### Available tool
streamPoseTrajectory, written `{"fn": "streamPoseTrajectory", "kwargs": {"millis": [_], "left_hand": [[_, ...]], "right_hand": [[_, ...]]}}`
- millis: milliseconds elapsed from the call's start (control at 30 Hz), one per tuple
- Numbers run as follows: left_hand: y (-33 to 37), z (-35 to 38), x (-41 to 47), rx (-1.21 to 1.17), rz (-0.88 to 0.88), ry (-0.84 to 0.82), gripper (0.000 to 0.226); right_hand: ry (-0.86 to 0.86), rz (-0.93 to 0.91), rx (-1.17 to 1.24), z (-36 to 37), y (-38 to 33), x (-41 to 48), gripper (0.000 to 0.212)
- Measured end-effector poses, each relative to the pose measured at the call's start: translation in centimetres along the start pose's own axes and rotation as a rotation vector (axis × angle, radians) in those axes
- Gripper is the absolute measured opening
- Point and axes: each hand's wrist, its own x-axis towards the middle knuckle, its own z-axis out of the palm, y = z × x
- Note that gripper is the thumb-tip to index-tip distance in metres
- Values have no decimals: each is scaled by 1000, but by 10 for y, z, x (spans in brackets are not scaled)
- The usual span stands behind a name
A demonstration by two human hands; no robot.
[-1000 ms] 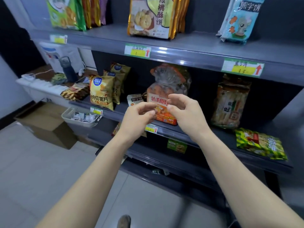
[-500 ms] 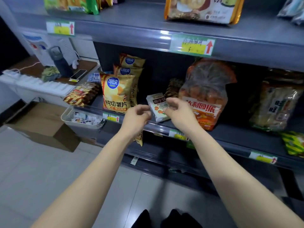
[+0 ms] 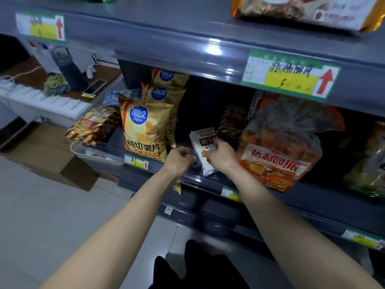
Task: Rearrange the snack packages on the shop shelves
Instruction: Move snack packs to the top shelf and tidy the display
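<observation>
Grey metal shop shelves (image 3: 218, 59) are filling most of the view, with a pale tiled floor (image 3: 41, 215) lying below and a brown cardboard box (image 3: 52, 159) sitting on it at the left. On the middle shelf a small white snack packet (image 3: 205, 151) is standing near the front edge, leaning slightly, between the yellow crisp bag (image 3: 145, 130) and the big orange bread bag (image 3: 279, 147). The right hand (image 3: 221, 157) is gripping the white packet, its fingers curling round the packet's right side and over part of its face. The left hand (image 3: 179, 158) is hanging just beside the packet's lower left edge with fingers curled in; whether it is touching or pinching the wrapper cannot be told, as the spot is blurred. More crisp bags of the same kind are standing in a row behind the yellow one, and a striped red-and-gold packet (image 3: 93, 126) is lying tilted at the shelf's left end. A green-and-yellow price label (image 3: 289, 77) with a red arrow is sitting on the rail of the shelf above. Off to the left a phone (image 3: 94, 86) is lying on a wooden desk (image 3: 104, 74)
</observation>
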Motion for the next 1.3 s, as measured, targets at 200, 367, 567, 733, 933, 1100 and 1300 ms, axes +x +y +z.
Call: {"fn": "streamPoseTrajectory", "kwargs": {"millis": [200,367,567,733,933,1100,1300], "left_hand": [[7,13,38,-65,-112,-33,32],[13,23,52,-129,-170,-32,11],[11,14,56,-189,-138,49,22],[12,0,35,-232,-57,47,31],[7,-28,-32,-301,64,48,39],[-3,-50,-90,-292,148,16,41],[0,-65,-161,-258,305,-18,38]], "right_hand": [[-115,84,-139,3,-6,35,12],[-114,115,-145,5,-9,46,26],[-84,58,-54,1,-20,44,12],[4,38,61,-6,-29,22,17],[136,51,295,2,-30,-44,24],[170,-1,402,7,-38,-115,29],[276,-86,581,4,-40,-199,29]]}}
